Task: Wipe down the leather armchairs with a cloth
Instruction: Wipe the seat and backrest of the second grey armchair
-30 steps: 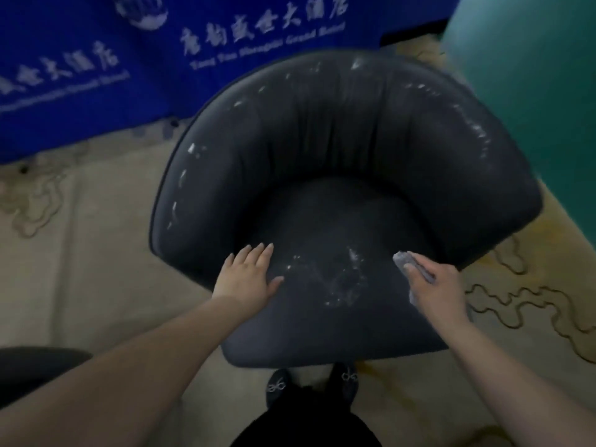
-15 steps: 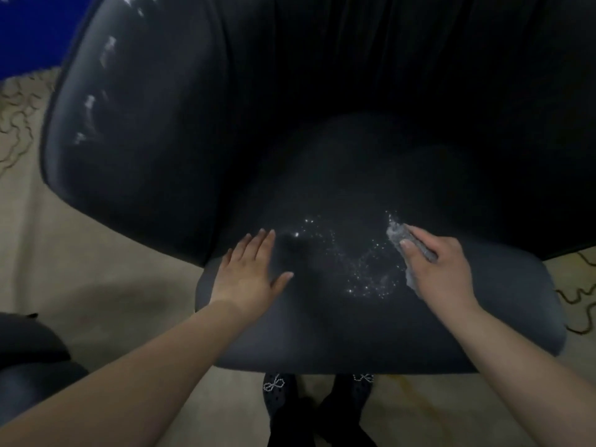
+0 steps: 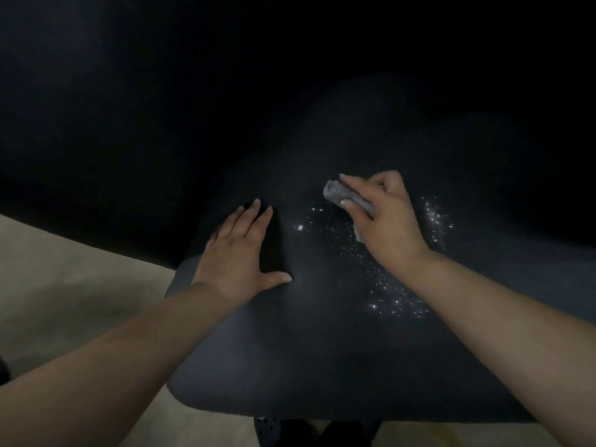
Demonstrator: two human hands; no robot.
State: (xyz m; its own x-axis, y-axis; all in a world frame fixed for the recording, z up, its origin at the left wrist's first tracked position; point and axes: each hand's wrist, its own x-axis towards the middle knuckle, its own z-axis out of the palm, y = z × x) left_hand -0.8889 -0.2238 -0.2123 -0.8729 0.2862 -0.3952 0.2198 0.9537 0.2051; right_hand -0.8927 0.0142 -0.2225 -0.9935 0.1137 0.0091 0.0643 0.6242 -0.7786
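Head view: dark leather armchair [image 3: 322, 350] fills frame. Left hand [image 3: 238, 256] flat on seat, fingers spread, at 9 o'clock. Right hand [image 3: 383, 221] at 2 o'clock, clenched around grey cloth [image 3: 338, 192] pressed to seat. White specks [image 3: 396, 301] near right wrist.

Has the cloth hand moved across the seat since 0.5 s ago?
Yes. The right hand with the cloth has moved left across the seat; the shiny specks formerly on its left now show on its right.

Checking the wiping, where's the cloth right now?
Head view, right of centre: the cloth is bunched in the right hand on the seat.
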